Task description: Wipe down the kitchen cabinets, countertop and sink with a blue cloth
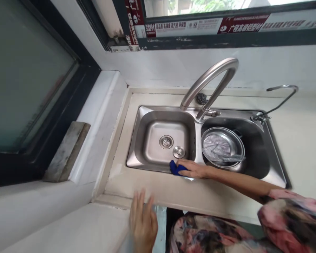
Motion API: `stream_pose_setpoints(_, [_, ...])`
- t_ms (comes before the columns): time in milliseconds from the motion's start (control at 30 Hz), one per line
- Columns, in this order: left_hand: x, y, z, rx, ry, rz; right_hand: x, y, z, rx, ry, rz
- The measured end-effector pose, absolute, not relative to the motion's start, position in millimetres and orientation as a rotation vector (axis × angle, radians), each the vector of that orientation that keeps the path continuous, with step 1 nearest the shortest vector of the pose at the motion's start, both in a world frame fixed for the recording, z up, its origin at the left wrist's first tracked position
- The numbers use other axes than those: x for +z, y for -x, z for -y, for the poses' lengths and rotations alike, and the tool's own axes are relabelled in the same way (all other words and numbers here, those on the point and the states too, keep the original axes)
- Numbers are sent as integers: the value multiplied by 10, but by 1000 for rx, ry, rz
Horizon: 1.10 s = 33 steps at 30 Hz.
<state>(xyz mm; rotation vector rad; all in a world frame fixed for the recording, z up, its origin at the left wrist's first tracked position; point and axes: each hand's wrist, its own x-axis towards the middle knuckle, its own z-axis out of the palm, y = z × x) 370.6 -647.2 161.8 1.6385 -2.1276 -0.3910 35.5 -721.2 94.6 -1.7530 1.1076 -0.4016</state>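
My right hand [191, 168] is closed around a blue cloth [175, 167] at the front rim of the left sink basin [155, 140]. Near the counter's front edge is my left hand [143, 218], fingers apart and slightly blurred, holding nothing. A round drain stopper [179, 151] lies in the left basin beside the drain [166, 142]. In the right basin sits a metal pan [238, 142] with a perforated piece [218, 140] and clear plastic [218, 154] in it.
A tall curved faucet [213, 75] rises behind the basins, with a dark scrubber [201, 98] near its base. A thin tap [287, 96] stands at the right corner. At left, a worn block [67, 151] lies by the dark-framed window [28, 70].
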Motion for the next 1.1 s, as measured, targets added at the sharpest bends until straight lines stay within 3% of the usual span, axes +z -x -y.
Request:
stream_pose_setpoints(200, [1377,-3386,7046,-147,-1968,2085,795,-1317,7802,-475,1826,-1088])
stream_pose_setpoints(467, [1147,-3312,7342,-401,-2244,1856,746,-2086,8621,-462,1592,-1084])
stream_pose_setpoints(667, [1072,-3259,7357,-242,-2242,1852,788,-1175,7926,-387,1660,-974])
stream_pose_setpoints(900, [1062,-3251,7363,-178,-2171,1906,1064,-28,6881,-243,2076,-1119])
stream_pose_setpoints(1100, [1016,-3276,7469,-155,-2103,1944,1061,361,6395,-240,2105,-1362])
